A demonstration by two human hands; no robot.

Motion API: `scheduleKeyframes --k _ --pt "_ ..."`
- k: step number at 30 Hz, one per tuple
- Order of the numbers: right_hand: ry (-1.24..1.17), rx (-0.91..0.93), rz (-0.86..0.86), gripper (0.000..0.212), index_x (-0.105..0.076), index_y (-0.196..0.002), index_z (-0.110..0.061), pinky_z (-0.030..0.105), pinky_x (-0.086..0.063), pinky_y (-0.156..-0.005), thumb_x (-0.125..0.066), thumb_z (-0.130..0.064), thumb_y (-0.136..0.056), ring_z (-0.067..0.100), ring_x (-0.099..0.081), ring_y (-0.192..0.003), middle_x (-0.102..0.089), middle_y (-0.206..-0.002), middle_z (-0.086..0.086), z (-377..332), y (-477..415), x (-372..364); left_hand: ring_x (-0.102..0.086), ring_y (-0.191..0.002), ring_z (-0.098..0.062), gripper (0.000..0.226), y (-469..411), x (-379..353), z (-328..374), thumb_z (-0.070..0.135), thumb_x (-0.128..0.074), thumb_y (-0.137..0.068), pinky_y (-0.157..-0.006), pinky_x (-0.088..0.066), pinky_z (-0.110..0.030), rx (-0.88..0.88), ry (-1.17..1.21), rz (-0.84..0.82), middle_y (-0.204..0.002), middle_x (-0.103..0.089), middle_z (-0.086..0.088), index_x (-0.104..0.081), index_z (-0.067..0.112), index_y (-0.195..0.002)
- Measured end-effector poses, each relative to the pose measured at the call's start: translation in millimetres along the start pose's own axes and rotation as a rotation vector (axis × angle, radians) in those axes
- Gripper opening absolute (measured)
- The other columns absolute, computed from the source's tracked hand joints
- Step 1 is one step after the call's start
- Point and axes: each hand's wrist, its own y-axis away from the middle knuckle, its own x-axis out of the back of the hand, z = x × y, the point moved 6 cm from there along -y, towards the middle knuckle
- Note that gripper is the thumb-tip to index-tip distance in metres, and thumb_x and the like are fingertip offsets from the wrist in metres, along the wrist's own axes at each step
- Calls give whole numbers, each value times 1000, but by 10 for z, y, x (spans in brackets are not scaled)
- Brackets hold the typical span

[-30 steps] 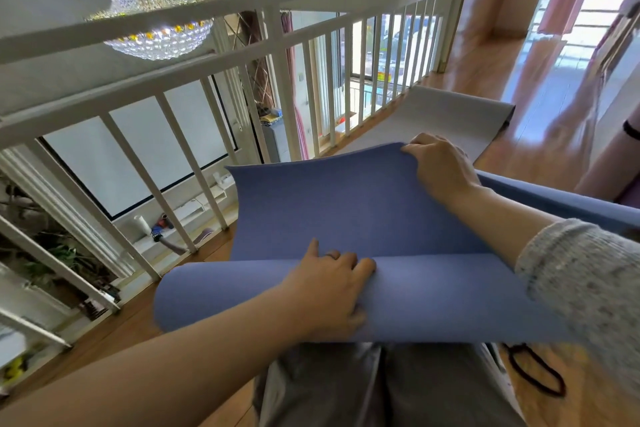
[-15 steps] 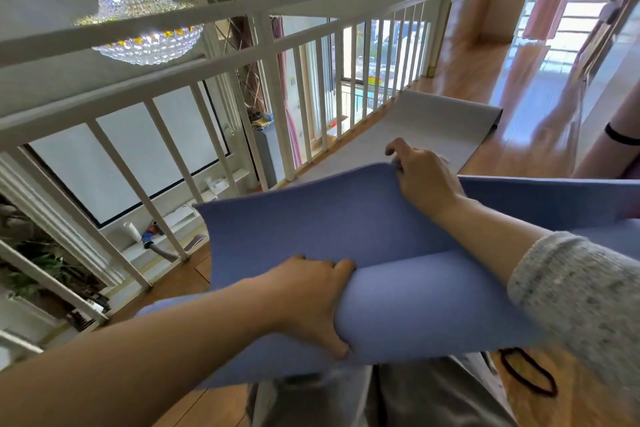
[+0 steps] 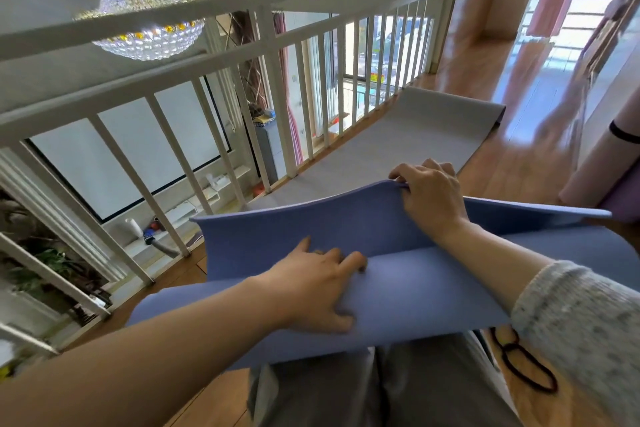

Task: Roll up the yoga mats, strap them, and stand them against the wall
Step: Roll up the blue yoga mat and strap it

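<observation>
Blue mat [image 3: 433,298] under left hand [image 3: 318,288]: palm down on the near fold, fingers curled over it, tips pushed into the crease where the sheet doubles back.
Right hand [image 3: 429,198]: grasps the raised far edge of the same mat, fingers hooked over the rim, holding it up.
Where the blue mat is: held across the person's knees above the wooden floor [image 3: 502,87], bent once into a loose fold with no tight core.
Step in hand: starting the roll, judging by that single slack fold. Strapping and standing are not yet begun for this mat.
Next move calls for: bringing the lifted edge down and inward so the first turn is small and firm, with both ends kept level. A slack or skewed start would likely cone out as the roll grows.
Hands, counted: two, both on the one mat.
Mats, counted: three by my reading.
- the blue mat in hand
- a grey mat [image 3: 398,146] lying flat on the floor along the white railing [image 3: 221,5]
- a pink roll [image 3: 595,170] at the right edge

A purple patch below that roll may be a fourth; I cannot tell.
Straps, counted: two.
- a black band [image 3: 623,132] round the pink roll
- a black strap [image 3: 505,345] lying loose on the floor just beside the right knee

Beyond the railing: one crystal chandelier [image 3: 138,10] hangs over the drop.
</observation>
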Motion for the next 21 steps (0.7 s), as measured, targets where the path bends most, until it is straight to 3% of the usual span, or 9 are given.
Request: scheduleKeyframes --k 5,8,10,12,17,21 --pt "-7 -23 2 20 -71 -96 -11 33 -34 -83 -58 1 -87 31 -60 -87 -74 -90 9 60 52 -10 -36 -124 -28 55 -17 -22 115 44 -39 -93 -110 -24 -44 59 -97 108 -139 -36 -9 -31 17 -141" --pt "-18 -38 0 22 -71 -96 -11 32 -31 -81 -56 2 -86 31 -59 -87 -73 -89 9 39 92 -17 -35 -128 -32 68 -48 -93 155 49 -32 -97 -116 -13 -51 114 -121 115 -145 -32 -14 -13 12 -151" --pt "-23 -50 -8 23 -71 -96 -11 30 -28 -80 -56 3 -85 31 -59 -87 -73 -90 8 27 113 -29 -29 -134 -36 88 -89 -181 167 63 -38 -91 -117 -6 -56 150 -116 89 -150 -25 -18 3 16 -152" --pt "-29 -65 -26 25 -71 -97 -12 28 -25 -79 -55 3 -84 30 -59 -89 -73 -92 8 34 134 -32 -25 -135 -39 101 -145 -241 143 65 -50 -84 -116 -7 -56 180 -121 83 -150 -21 -19 11 21 -151" --pt "-58 -21 -40 25 -70 -97 -13 27 -26 -78 -58 2 -82 29 -59 -88 -74 -90 5 -11 156 56 -45 -119 -33 102 -166 -77 25 69 -58 -75 -107 -26 -48 130 -110 151 -135 -42 -12 -4 23 -148" --pt "-85 -30 -154 26 -68 -103 -20 27 -26 -77 -58 -5 -84 22 -59 -89 -72 -90 -3 -79 254 57 -51 -111 -26 98 34 25 47 73 -59 -68 -108 -26 -47 58 -102 112 -124 -51 -4 -16 28 -144"
